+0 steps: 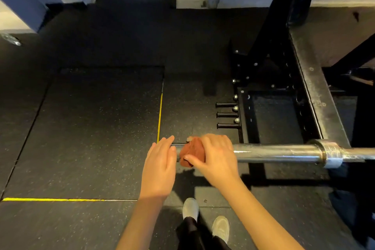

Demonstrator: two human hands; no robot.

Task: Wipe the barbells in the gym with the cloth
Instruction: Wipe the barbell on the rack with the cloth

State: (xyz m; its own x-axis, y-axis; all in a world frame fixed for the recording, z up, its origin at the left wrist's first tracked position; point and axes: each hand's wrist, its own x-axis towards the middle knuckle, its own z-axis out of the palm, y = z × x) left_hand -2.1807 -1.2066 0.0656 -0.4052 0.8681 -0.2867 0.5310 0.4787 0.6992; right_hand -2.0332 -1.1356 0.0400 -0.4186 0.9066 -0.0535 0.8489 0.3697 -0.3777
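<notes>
A chrome barbell [280, 152] runs level from the right edge to the middle of the view, its collar at the right. A rust-red cloth [191, 151] is wrapped round the sleeve near its free left end. My right hand [213, 154] grips the cloth and the sleeve from above, thumb underneath. My left hand [160, 162] is at the very tip of the sleeve with straight fingers touching the end; the tip is mostly hidden behind it.
A black squat rack [284, 63] stands at the right, with three black storage pegs [227, 115] sticking out leftward just beyond the bar. Dark rubber floor mats [91, 128] with yellow lines lie to the left. My shoes [205, 221] are below the bar.
</notes>
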